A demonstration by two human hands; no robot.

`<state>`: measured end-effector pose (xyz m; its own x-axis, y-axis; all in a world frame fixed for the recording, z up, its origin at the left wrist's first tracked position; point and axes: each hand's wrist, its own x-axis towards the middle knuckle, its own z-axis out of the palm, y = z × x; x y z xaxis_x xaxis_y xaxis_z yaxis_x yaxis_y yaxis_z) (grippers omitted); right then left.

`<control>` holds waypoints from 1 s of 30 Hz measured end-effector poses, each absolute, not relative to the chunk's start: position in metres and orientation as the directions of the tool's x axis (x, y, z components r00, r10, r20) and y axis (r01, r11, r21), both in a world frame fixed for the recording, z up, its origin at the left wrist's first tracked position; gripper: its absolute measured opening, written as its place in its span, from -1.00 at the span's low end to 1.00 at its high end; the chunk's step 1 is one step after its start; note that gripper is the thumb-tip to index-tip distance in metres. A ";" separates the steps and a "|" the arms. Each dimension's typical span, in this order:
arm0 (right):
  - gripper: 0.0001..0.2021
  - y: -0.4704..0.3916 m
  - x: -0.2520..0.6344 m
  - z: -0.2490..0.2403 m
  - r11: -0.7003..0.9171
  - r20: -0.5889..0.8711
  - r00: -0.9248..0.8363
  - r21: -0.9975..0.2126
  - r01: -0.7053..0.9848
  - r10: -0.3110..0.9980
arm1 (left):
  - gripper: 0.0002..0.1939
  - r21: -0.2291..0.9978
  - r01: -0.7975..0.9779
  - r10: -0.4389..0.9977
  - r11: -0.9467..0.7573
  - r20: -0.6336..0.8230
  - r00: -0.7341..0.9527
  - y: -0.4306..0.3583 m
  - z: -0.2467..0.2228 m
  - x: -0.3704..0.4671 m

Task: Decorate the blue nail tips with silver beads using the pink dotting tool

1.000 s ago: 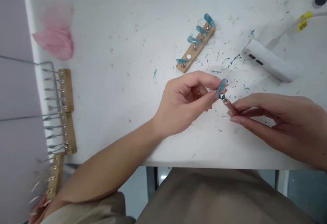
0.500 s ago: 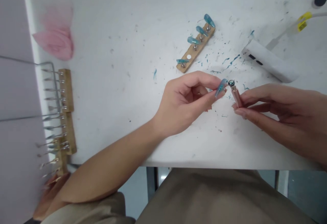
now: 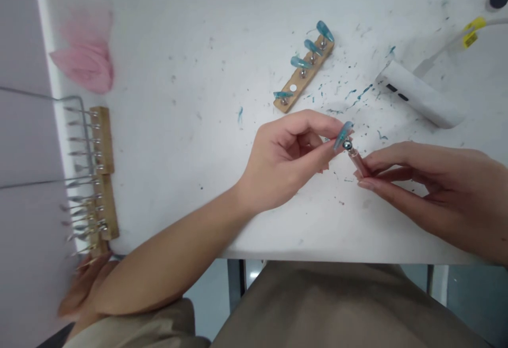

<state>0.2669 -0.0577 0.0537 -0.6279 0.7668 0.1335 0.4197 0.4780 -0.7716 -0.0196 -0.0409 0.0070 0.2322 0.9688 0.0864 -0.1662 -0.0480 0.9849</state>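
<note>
The left hand (image 3: 291,165) grasps a blue nail (image 3: 343,136), pinched between thumb and index finger, its narrow end pointing down toward the person. The right hand (image 3: 428,186) grips a pink pen (image 3: 359,164) between thumb and fingers. The pen slants up to the left, and its shiny round tip (image 3: 347,145) is right at the nail's side; from here I can't tell whether they touch.

Just beyond the left hand, a wooden strip (image 3: 299,84) lies at a slant on the white table (image 3: 166,141). Four more blue nails (image 3: 300,63) sit on its metal posts, three toward the far end and one at the near end, with a white dot between. Blue smears and specks are scattered around.

Over on the right lies a white device (image 3: 420,94) with two dark marks, and past it a cable with a yellow tag (image 3: 473,33). Along the left edge I see wooden holders (image 3: 103,141) with nails on stems, and a pink cloth-like thing (image 3: 85,67) beyond. At the lower left another person's hand (image 3: 85,284), blurred, is at a similar holder (image 3: 95,237); its grip I can't make out.
</note>
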 end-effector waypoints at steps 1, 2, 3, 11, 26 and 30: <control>-0.86 -0.057 0.266 0.054 0.487 0.140 -0.630 -0.766 0.420 0.764 | -0.78 0.984 -0.170 0.970 -0.046 0.085 0.229 -0.041 0.007 -0.019; -0.86 -0.057 0.265 0.053 0.497 0.145 -0.634 -0.759 0.422 0.759 | -0.78 0.984 -0.171 0.971 -0.043 0.082 0.226 -0.041 0.008 -0.018; -0.85 -0.057 0.263 0.053 0.509 0.149 -0.644 -0.753 0.418 0.750 | -0.77 0.984 -0.171 0.972 -0.040 0.078 0.220 -0.041 0.009 -0.018; -0.73 -0.060 0.267 0.051 0.384 0.067 -0.595 -0.820 0.424 0.801 | -0.80 0.981 -0.185 0.968 -0.065 0.107 0.227 -0.040 0.009 -0.017; -0.27 -0.065 0.284 0.044 0.172 -0.188 -0.457 -0.752 0.637 0.869 | -0.71 0.988 -0.151 0.971 -0.032 0.066 0.229 -0.038 0.010 -0.016; -0.13 -0.068 0.298 0.041 0.208 -0.206 -0.482 -0.711 0.671 0.852 | -0.78 0.985 -0.170 0.971 -0.028 0.067 0.229 -0.039 0.009 -0.017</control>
<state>0.2980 -0.0685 0.0410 -0.4821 0.8515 -0.2061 0.6715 0.2080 -0.7113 -0.0169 -0.0390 0.0085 0.2292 0.9710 0.0674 -0.1702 -0.0282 0.9850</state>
